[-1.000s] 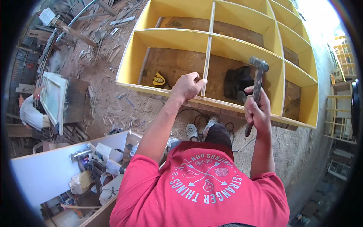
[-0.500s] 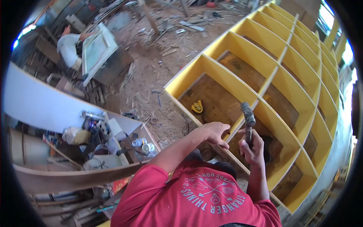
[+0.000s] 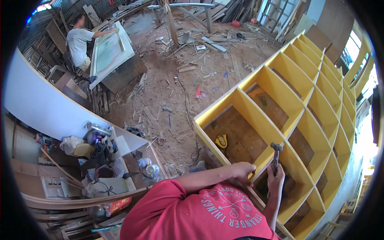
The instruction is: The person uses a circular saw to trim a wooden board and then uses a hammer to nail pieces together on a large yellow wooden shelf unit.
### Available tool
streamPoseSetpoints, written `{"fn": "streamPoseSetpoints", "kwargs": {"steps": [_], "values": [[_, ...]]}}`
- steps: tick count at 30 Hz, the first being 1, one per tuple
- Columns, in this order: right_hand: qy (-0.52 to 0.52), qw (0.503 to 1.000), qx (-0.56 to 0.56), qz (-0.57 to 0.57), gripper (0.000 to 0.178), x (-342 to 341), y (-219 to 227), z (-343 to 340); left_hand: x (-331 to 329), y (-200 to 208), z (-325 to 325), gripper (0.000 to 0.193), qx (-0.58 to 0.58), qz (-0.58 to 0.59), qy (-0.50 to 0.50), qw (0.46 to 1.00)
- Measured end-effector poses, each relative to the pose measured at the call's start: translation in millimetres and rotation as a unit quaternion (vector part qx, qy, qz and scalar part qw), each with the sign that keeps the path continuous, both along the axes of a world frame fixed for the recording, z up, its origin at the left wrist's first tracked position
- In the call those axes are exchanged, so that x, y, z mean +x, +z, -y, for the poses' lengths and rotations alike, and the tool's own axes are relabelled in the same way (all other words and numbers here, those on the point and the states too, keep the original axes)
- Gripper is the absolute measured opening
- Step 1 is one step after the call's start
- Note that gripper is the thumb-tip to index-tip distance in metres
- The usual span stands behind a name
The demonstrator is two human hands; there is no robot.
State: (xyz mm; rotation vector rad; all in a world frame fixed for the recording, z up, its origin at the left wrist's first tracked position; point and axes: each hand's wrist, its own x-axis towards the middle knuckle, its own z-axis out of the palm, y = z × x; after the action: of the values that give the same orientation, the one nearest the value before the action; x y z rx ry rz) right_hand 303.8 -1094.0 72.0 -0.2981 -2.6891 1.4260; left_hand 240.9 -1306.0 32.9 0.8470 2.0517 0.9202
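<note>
My right hand grips a hammer by its handle. The hammer stands head up over the near compartments of a large yellow wooden frame divided like a grid. Beside it, my left hand is at the near edge of the frame, where a divider meets the outer board. Its fingers are drawn together at that edge, and whatever they pinch is too small to make out. A yellow tape measure lies inside the corner compartment, a little beyond my left hand.
At left, a long white panel borders a box crowded with bottles, bags and tools. Wood scraps and sawdust cover the floor ahead. At far left, another person works at a pale framed door panel.
The view has tilted up, so the frame and both hands sit lower and farther right. My left fingers have drawn closer together. The hammer stays upright in my right hand.
</note>
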Motion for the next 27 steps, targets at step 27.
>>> {"fn": "streamPoseSetpoints", "kwargs": {"steps": [27], "values": [[-0.200,0.971,0.074,-0.110,0.017,62.0,16.9,-24.4,-48.8,-24.8,85.1,0.011,0.096,-0.315,0.148,0.932]]}}
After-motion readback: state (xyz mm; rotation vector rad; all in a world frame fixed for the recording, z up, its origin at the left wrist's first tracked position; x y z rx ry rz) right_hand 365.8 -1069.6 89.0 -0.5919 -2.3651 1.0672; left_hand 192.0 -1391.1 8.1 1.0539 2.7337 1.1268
